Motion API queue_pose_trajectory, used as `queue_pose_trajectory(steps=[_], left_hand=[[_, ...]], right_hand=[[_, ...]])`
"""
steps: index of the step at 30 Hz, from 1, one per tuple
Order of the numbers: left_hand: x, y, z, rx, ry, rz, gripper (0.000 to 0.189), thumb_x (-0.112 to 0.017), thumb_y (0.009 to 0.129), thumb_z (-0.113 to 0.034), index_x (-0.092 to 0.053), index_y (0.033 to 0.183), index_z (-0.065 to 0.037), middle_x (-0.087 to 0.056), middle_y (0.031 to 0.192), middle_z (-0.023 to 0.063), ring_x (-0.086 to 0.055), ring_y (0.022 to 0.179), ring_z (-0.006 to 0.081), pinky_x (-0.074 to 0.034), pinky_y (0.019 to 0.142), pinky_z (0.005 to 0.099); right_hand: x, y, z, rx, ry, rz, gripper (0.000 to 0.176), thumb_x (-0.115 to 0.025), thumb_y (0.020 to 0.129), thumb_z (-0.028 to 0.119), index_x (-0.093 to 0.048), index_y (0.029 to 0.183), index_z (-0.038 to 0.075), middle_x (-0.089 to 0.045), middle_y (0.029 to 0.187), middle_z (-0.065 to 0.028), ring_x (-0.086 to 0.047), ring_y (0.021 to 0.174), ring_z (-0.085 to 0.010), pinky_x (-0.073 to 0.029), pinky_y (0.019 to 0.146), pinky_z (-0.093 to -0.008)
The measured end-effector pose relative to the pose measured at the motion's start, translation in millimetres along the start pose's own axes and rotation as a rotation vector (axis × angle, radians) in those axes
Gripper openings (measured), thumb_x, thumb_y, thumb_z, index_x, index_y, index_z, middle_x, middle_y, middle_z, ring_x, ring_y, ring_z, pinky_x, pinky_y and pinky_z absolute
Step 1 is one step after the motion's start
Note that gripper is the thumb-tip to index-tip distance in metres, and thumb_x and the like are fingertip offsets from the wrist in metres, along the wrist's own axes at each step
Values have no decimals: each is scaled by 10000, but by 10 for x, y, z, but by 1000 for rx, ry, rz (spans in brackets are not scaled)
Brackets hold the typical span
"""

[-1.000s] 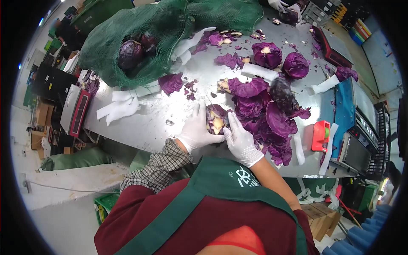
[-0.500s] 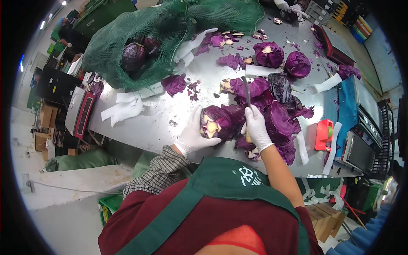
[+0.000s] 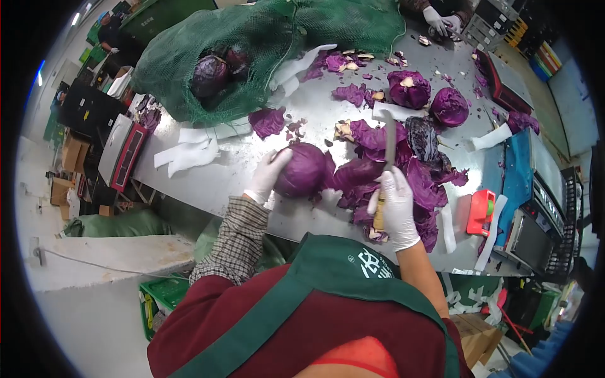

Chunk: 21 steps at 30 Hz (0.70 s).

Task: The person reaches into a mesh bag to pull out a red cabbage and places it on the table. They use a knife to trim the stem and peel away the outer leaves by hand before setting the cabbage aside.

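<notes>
My gloved left hand grips the left side of a red cabbage, its smooth purple side facing up and its cut stem out of sight. In my gloved right hand is a knife with a tan handle, its blade pointing away from me above the loose leaves. The knife is apart from the cabbage. Peeled purple cabbage leaves lie heaped beneath and beside my right hand. A dark, wilted leaf lies at the back of the heap.
Behind are two more cabbages on the metal table. A green mesh bag holds cabbages at back left. White foam nets, a red tape dispenser and scales stand around. Another person's gloved hands work at the far edge.
The cabbage has been turned, so its pale cut stem end no longer shows. My right hand with the knife has moved right, away from the cabbage. The view has shifted slightly.
</notes>
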State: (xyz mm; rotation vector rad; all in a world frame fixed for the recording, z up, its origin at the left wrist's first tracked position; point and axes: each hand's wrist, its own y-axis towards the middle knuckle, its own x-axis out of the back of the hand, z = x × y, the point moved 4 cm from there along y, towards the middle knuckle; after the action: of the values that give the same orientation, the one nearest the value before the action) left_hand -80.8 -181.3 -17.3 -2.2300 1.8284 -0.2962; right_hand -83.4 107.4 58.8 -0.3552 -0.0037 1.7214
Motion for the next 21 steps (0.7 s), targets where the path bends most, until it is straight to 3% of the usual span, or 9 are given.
queue_pose_trajectory(steps=[3, 4, 5, 6, 8, 10, 12, 17, 21], left_hand=[[165, 5, -55, 116, -114, -45, 708, -622, 860, -477, -495, 1277, 80, -585, 1197, 205, -583, 1095, 260, -449, 965, 323], [177, 13, -60, 132, -125, -50, 703, -617, 863, -474, -494, 1279, 79, -586, 1196, 207, -584, 1094, 263, -449, 965, 326], [170, 14, -63, 148, -136, -53, 698, -612, 866, -472, -494, 1281, 77, -587, 1195, 208, -585, 1094, 265, -450, 965, 330], [140, 9, -103, 80, 34, -33, 726, -619, 856, -481, -475, 1296, 79, -578, 1210, 216, -578, 1106, 274, -445, 973, 339], [2, -59, -180, -59, 372, 14, 785, -633, 837, -499, -438, 1327, 82, -560, 1239, 231, -566, 1131, 290, -436, 988, 356], [-242, -292, -322, -194, 664, 96, 1100, -764, 648, -564, -289, 1412, 68, -424, 1356, 300, -458, 1242, 390, -368, 1056, 401], [-496, -519, -426, -372, 975, 146, 1160, -792, 597, -541, -235, 1440, 29, -341, 1395, 309, -380, 1284, 435, -351, 1068, 423], [-700, -705, -387, -457, 1063, 222, 1189, -833, 534, -529, -264, 1417, 29, -361, 1357, 284, -382, 1261, 448, -353, 1056, 461], [-789, -774, -390, -496, 1037, 124, 1140, -831, 549, -513, -300, 1397, 32, -366, 1345, 290, -402, 1237, 445, -380, 1029, 461]], right_hand=[[349, 141, 179, 96, 195, -201, 207, -440, 1012, 235, -479, 897, 68, -445, 602, -5, -482, 391, -133, -404, 339, -266], [479, 189, 303, 142, 191, -266, 202, -442, 1010, 243, -498, 952, 58, -456, 619, -11, -474, 388, -128, -401, 349, -260], [570, 256, 434, 166, -56, -282, 250, -450, 1005, 236, -516, 1139, 36, -485, 666, -13, -446, 368, -110, -373, 345, -249], [629, 301, 550, 146, -382, -214, 435, -477, 989, 245, -417, 1352, 12, -586, 794, -90, -560, 480, -186, -467, 459, -305], [624, 397, 616, 623, -1138, -362, 555, -522, 965, 266, -342, 1412, -11, -636, 1021, -197, -650, 732, -290, -528, 677, -368], [479, 350, 609, 524, -951, -238, 587, -557, 945, 281, -354, 1394, -37, -580, 1197, -257, -625, 996, -357, -489, 875, -383], [249, 245, 392, 406, -766, -72, 554, -591, 936, 268, -415, 1351, -54, -582, 1213, -255, -614, 1097, -292, -476, 917, -336], [38, -44, -390, 27, -608, 165, 493, -543, 958, 273, -455, 1317, -54, -590, 1205, -253, -599, 1118, -295, -457, 939, -331], [-83, -195, -449, 96, -765, 192, 500, -488, 970, 293, -436, 1336, -45, -545, 1253, -270, -551, 1158, -371, -441, 967, -383]])
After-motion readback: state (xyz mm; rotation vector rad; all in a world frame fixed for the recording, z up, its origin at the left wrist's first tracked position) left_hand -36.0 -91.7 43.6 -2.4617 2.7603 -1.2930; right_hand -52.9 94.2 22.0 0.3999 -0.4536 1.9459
